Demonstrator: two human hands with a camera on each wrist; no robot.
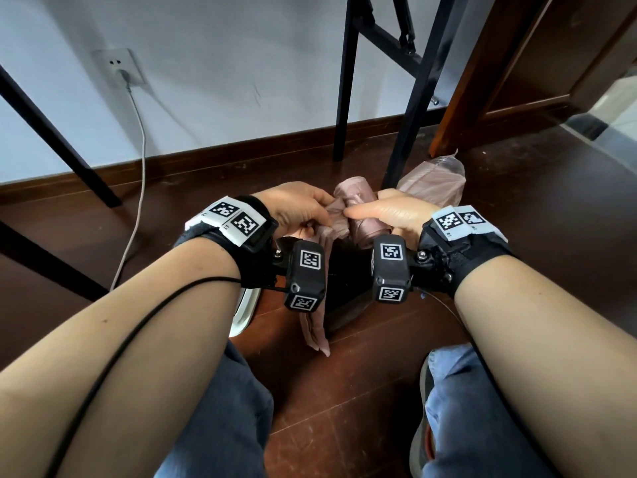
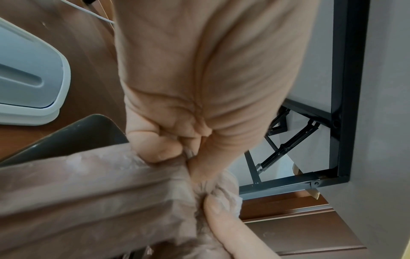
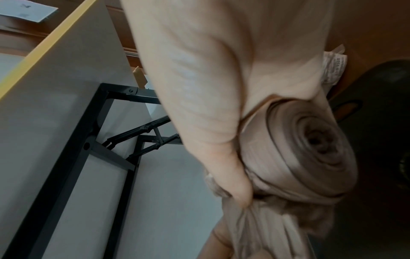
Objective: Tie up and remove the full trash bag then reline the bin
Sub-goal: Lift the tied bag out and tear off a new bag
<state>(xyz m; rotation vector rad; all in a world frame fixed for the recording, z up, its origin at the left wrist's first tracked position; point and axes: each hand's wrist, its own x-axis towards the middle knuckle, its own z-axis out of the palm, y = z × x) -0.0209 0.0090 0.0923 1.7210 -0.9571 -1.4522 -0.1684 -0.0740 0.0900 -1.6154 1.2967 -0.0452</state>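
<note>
Both hands are working together just above the bin, low over a dark wooden floor. The right hand is wrapping its fingers around a roll of pinkish-brown bags, with the thumb lying along the roll's near side; in the right wrist view the roll's spiral end is showing below the palm. The left hand is pinching the loose bag where it leaves the roll, fingers curled and clamped on the bunched plastic, touching the right thumb tip. From that pinch the bag is hanging down in a narrow pleated strip, passing between the two wrist cameras and ending near the floor in front of the person's knees.

The bin is sitting directly under the hands; only its dark rim and inside are showing, and the left wrist view is catching a curved dark edge of it beside the strip. Whether a liner is already in it cannot be told. To the left of the bin, on the floor, a white lid is lying flat.

Beyond the right hand, further off, a filled translucent bag is resting on the floor by a black table leg. On the far left, a grey cable is running from a wall socket down to the floor.
</note>
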